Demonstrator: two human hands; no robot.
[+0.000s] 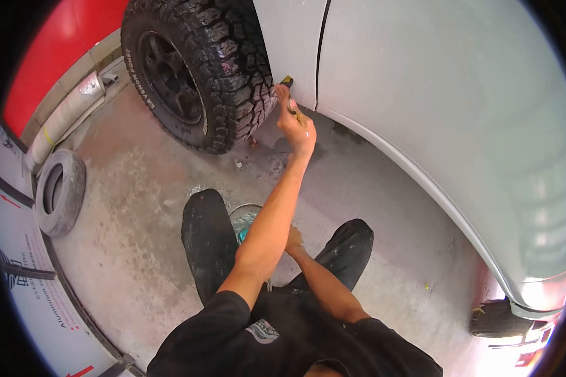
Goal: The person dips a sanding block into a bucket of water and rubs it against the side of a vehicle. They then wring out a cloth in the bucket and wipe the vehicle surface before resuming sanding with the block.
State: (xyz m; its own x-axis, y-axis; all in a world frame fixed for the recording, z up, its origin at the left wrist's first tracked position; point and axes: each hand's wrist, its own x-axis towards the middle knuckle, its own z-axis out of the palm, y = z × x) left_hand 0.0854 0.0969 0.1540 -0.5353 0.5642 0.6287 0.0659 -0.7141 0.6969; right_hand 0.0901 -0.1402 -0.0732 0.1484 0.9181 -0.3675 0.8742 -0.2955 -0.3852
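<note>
My left hand [297,129] reaches forward, fingers closed round a small tool with a yellow-and-black end [287,81]. That end is at the lower edge of the pale grey vehicle panel [294,44], just behind the front tyre [217,69]. Too little of the tool shows to tell its kind. My right hand [294,239] is low between my knees, beside a round container [234,213]. My left forearm covers part of this hand and its fingers are hidden. Something teal [242,235] shows inside the container, largely behind the same forearm.
The vehicle's door and sill [409,160] run along my right side, with a rear tyre [500,319] farther back. On the left, a loose tyre [60,191] lies near a wrapped roll [69,116] and printed white sheets [28,270]. The concrete floor [132,207] is stained.
</note>
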